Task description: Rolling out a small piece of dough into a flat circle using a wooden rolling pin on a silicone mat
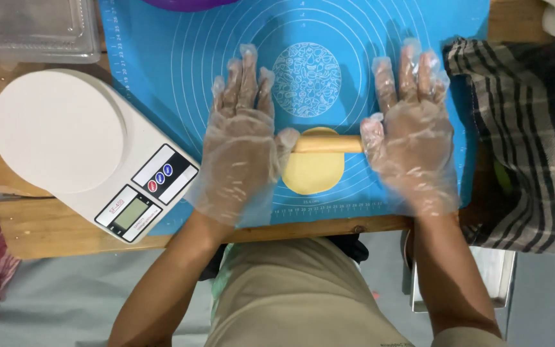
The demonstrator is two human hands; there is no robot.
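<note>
Wooden boards make the table (52, 228), and its near edge runs just in front of the person's lap. On it lies a blue mat (162, 58) with printed circles. Near that edge a flat yellow dough (313, 173) sits on the mat, and a wooden pin (327, 144) lies across its upper part. The left hand (239, 144) and right hand (412, 138), both in thin clear gloves, lie flat and spread, palms down over the two ends of the pin; they do not clench it.

I judge some risks. The dough is close to the near border of the mat, so a long stroke toward the body may push it off the mat. If one palm presses more, the disc may become thin on one side or stick to the pin. The loose gloves may slip or get caught under the pin.

To the left a white scale (59, 132) rests partly on the mat, and a wide left elbow may knock it. To the right lies a checked cloth (528, 128). Farther away a clear tray (33, 29) stands.
</note>
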